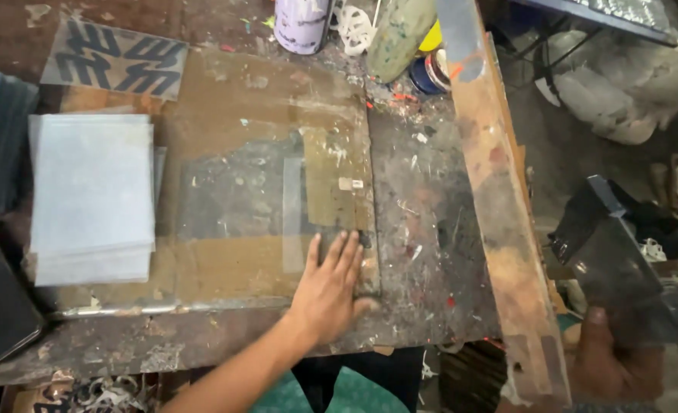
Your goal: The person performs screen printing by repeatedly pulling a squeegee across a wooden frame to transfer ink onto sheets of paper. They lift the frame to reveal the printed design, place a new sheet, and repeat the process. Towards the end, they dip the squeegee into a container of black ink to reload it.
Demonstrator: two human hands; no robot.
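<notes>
— Layout?

— Table (pixel 431 252), paint-crusted. Clear glass sheet (pixel 270 191) lies flat on it; stack of pale sheets (pixel 90 195) just left.

— Your hands?

— Left hand (pixel 331 287) spread flat, pressing the sheet's near right corner. Right hand (pixel 606 359), off the table's edge, grips a dark glass pane (pixel 610 260).

— Tip?

— Keep the palm flat, fingers off the sharp edge.

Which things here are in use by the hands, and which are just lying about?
In use:
left hand, flat on glass sheet
right hand, holding dark glass pane

Lying about:
stack of panes
spray can
black stencil
</notes>
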